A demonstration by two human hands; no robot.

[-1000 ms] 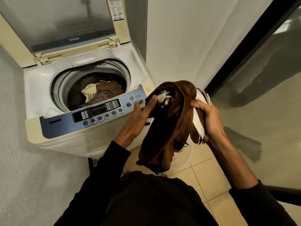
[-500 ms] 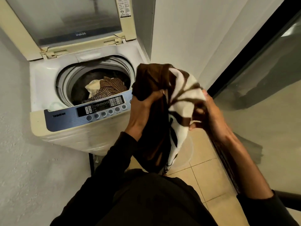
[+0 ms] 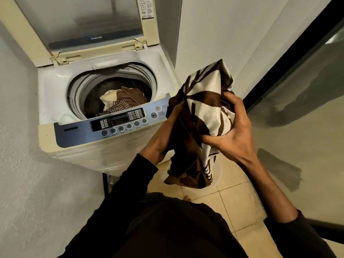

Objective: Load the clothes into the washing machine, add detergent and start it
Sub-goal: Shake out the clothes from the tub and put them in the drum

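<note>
A top-loading washing machine (image 3: 55,94) stands at the left with its lid (image 3: 83,21) raised. Checked and cream clothes (image 3: 124,100) lie inside the drum. To the right of the machine I hold a bunched brown and cream patterned cloth (image 3: 206,95) above the floor. My left hand (image 3: 163,135) grips its left side with fingers buried in the folds. My right hand (image 3: 232,129) grips its right side, fingers curled over the top. The cloth's lower end hangs over a pale basket (image 3: 219,174) on the floor.
The control panel (image 3: 119,123) with buttons runs along the machine's front edge. White walls close in on the left and behind. A dark-framed glass door (image 3: 297,81) stands at the right. Beige floor tiles (image 3: 236,207) lie below.
The cloth has been turned and gathered, its cream patterned side now facing up. Both hands shifted their grip and moved slightly right, away from the control panel.
</note>
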